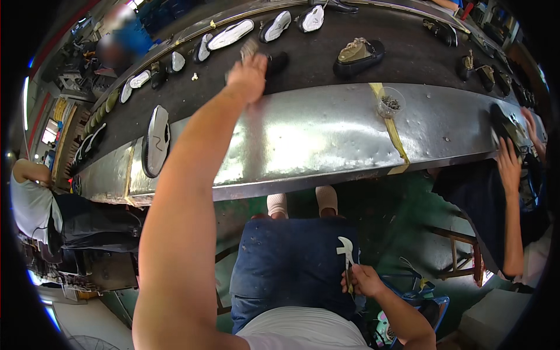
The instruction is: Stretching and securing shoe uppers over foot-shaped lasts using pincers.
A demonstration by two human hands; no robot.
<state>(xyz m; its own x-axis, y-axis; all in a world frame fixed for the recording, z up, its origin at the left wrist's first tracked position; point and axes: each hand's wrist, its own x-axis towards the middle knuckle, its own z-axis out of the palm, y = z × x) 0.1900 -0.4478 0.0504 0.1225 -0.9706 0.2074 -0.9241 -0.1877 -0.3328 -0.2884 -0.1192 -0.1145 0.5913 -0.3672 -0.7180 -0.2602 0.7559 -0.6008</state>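
While right hand [366, 280] clasps pincers [346, 249], left hand [248, 77] grip unclear, cup [389, 91] holds metal bits [391, 103]

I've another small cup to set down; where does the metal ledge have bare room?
The metal ledge is bare from the left forearm to the yellow tape, and mostly bare from the clear cup to the co-worker's shoe. Crowded: the far edge of the dark tabletop, lined with shoes.

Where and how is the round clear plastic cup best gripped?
Probably pinch the round clear plastic cup by opposite outer walls, below the rim, from the person's side: it stands upright, open-topped, with small greyish pieces inside that tilting could spill.
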